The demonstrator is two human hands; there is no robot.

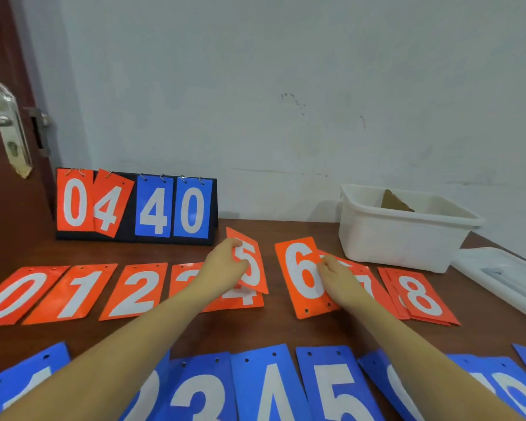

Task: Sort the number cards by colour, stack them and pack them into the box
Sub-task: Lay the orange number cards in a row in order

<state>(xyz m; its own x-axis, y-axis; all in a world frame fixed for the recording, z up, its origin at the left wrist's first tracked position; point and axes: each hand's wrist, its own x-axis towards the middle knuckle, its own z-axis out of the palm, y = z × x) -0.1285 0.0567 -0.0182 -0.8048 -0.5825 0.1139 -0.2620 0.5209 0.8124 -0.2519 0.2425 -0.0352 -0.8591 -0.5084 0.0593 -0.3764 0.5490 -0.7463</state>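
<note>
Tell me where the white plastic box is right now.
The white plastic box stands at the table's far right against the wall, just beyond the orange 8 card, with its white lid lying beside it on the right.

I see soft, even, fairly dim light with a cool cast on the wall (286,86). Shadows are faint: one beside the white box (401,232), one under the scoreboard (134,205). The orange cards (134,290) show slight sheen. Edges bend from the wide lens; near blue cards (271,387) look soft.
</note>
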